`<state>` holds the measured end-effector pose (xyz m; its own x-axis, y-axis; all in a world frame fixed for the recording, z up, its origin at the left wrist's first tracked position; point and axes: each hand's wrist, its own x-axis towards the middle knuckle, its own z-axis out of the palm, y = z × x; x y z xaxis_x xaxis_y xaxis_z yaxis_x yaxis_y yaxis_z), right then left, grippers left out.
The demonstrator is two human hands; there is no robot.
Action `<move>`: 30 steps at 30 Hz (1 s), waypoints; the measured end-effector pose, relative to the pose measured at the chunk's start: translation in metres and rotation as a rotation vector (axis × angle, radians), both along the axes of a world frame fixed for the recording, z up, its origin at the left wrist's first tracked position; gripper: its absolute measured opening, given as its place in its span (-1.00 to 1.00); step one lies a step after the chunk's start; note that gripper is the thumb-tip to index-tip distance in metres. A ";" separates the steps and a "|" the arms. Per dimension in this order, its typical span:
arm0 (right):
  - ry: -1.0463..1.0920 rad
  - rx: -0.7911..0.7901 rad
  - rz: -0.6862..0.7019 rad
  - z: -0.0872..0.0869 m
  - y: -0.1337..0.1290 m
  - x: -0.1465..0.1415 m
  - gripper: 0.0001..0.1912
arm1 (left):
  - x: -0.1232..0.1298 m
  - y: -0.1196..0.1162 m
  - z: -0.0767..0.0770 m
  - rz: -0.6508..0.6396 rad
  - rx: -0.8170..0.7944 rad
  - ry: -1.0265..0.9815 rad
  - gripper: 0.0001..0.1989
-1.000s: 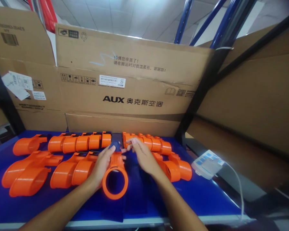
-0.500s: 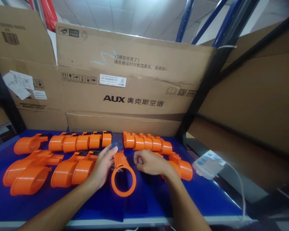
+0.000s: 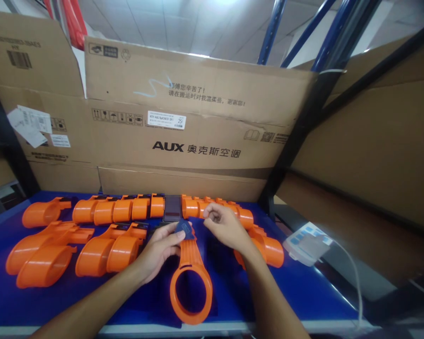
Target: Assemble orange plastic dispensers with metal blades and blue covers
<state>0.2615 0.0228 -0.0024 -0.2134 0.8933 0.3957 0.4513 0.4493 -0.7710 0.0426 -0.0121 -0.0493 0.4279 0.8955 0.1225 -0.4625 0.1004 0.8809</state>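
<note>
My left hand point(image 3: 164, 242) grips an orange plastic ring holder point(image 3: 191, 249) at its narrow top end. The thumb lies on a dark blue piece point(image 3: 184, 229) at that end, and the open ring points down toward me. My right hand point(image 3: 226, 226) is raised to the right of the holder, apart from it. Its fingers are curled with the thumb against them; whether anything small is inside cannot be made out. Just beyond the holder stands a dark rectangular piece point(image 3: 172, 208).
Orange ring holders point(image 3: 123, 209) line the back of the blue tabletop point(image 3: 134, 301), and several more point(image 3: 44, 266) lie at the left. Others point(image 3: 270, 249) sit by my right forearm. A white device with a cable point(image 3: 308, 244) is at the right. Cardboard point(image 3: 198, 162) walls the back.
My left hand has drawn the orange holder toward me and slightly right, away from the dark rectangular piece. My right hand has lifted a little and shifted right, still curled.
</note>
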 end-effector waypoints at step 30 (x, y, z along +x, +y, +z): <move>0.362 -0.047 0.205 -0.008 -0.010 -0.043 -0.66 | -0.001 0.006 0.002 0.277 -0.016 -0.258 -0.55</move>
